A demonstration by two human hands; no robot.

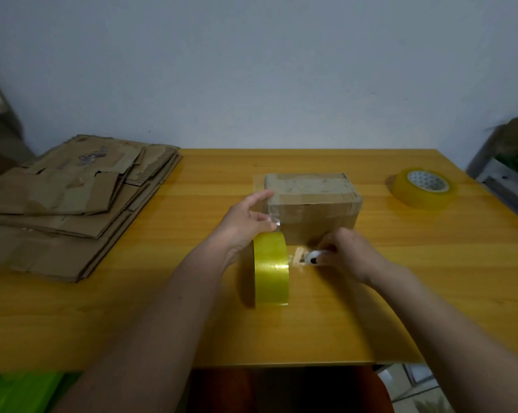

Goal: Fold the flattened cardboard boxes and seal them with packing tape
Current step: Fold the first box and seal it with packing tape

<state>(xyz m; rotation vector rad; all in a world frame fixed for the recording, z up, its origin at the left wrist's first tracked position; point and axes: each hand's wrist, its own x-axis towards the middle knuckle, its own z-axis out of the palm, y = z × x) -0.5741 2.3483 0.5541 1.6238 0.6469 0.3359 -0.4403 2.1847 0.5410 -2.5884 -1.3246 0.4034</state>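
A small folded brown cardboard box (312,204) sits closed near the middle of the yellow-orange wooden table (162,308), with clear tape running across its top and down its near-left corner. The left hand (245,222) is at that corner: its forefinger lies straight along the box's upper left edge while the thumb and other fingers pinch a strip of clear packing tape (271,217) stretched down from the box. Directly below that hand, a yellow roll of packing tape (271,268) stands on edge on the table, just in front of the box's left end and touching or nearly touching the hand. The right hand (345,253) rests low against the box's near face, fingers curled round a small white-and-black cutter (309,259) whose tip points left toward the standing roll; how the blade meets the tape is too blurred to tell. A second yellow tape roll with a white patterned core (424,187) lies flat at the table's far right, well apart from both hands. A stack of flattened brown cardboard boxes (70,204) covers the table's left side, overhanging its edge. Something bright green (25,391) shows below the table's near-left edge. Marks on the cardboard and the roll's core are not legible.
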